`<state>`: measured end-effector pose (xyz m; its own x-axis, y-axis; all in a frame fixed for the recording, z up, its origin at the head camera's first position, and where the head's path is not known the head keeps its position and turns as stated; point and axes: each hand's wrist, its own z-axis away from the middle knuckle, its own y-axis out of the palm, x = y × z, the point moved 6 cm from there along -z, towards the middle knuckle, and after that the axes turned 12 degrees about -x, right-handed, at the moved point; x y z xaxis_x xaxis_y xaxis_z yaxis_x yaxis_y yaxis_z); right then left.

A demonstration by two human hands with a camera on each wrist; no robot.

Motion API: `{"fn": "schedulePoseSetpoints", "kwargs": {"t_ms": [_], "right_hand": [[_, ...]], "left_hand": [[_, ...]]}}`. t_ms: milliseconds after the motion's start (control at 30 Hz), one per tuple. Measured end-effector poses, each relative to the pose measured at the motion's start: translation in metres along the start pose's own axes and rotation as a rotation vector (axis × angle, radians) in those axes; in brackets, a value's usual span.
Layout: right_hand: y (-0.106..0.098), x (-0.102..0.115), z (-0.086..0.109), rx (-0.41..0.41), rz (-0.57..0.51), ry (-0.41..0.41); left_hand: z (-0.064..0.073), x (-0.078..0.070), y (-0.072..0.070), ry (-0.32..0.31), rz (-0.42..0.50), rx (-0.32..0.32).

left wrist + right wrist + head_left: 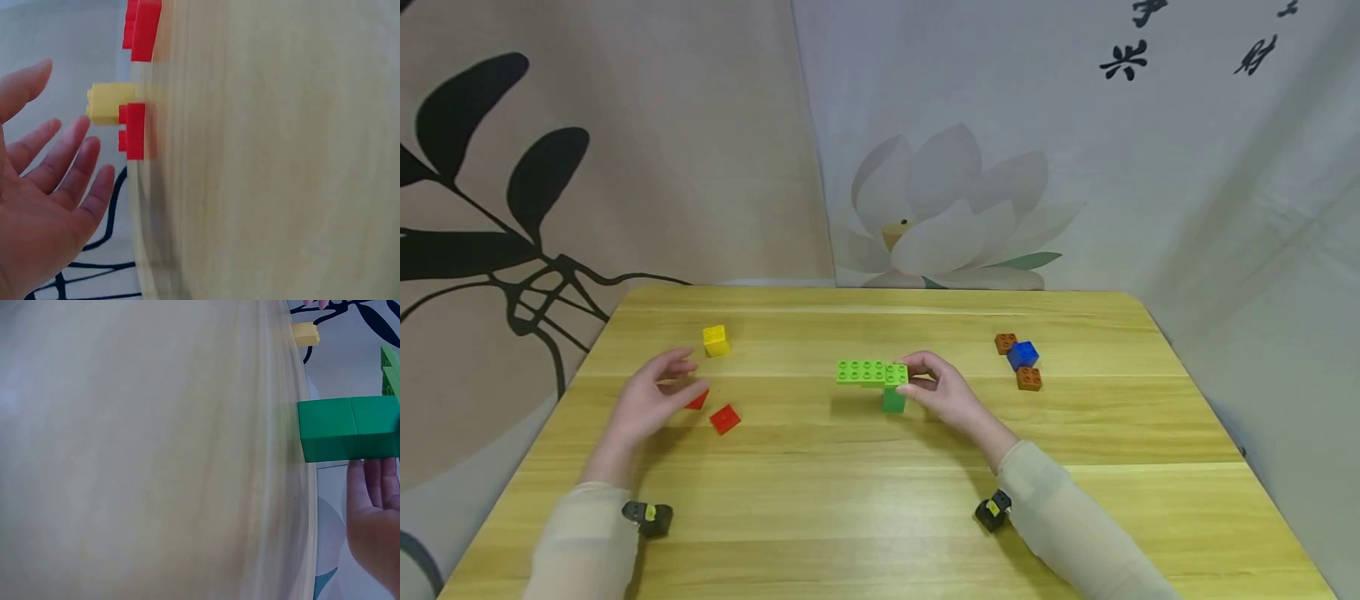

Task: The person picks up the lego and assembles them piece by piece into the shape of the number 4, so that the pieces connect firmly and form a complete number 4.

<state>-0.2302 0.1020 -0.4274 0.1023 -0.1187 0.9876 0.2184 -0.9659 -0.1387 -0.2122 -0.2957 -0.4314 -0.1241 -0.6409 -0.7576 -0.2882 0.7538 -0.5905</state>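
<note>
Green stack (894, 400) between red bricks (725, 419) and blue brick (1022, 357), well apart.

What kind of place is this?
Maybe an indoor play or filming corner: there's a wooden table, stacked green toy bricks on it and a flower-printed backdrop behind.

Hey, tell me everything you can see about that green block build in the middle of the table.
The green block build looks like plastic. Two darker green blocks, smooth-sided, are stacked as an upright pillar that appears to stand on the table. Its top is lighter green with round studs, and juts out past the pillar, leftward in the head view. The right hand holds its right side, hiding part of it.
</note>
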Motion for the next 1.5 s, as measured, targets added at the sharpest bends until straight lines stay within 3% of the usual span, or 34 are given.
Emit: {"fn": "schedulePoseSetpoints", "kwargs": {"t_ms": [300,433,633,900,1167,1500], "right_hand": [[0.002,-0.001,0.000,0.003,0.010,-0.009],[0.003,-0.002,0.000,0.007,0.002,-0.008],[0.002,-0.002,-0.001,0.002,-0.005,-0.010],[0.002,-0.001,0.000,0.004,-0.017,-0.010],[0.002,-0.001,0.000,0.002,-0.016,-0.008],[0.001,0.000,0.000,-0.002,-0.007,-0.008]], "left_hand": [[0.004,0.017,-0.005,-0.034,-0.041,0.106],[0.007,0.024,-0.004,-0.071,-0.031,0.187],[0.010,0.030,-0.001,-0.070,-0.003,0.258],[0.010,0.038,0.003,-0.060,0.025,0.281],[0.011,0.044,0.003,-0.105,0.067,0.266],[0.010,0.046,0.002,-0.073,-0.013,0.222]]}}
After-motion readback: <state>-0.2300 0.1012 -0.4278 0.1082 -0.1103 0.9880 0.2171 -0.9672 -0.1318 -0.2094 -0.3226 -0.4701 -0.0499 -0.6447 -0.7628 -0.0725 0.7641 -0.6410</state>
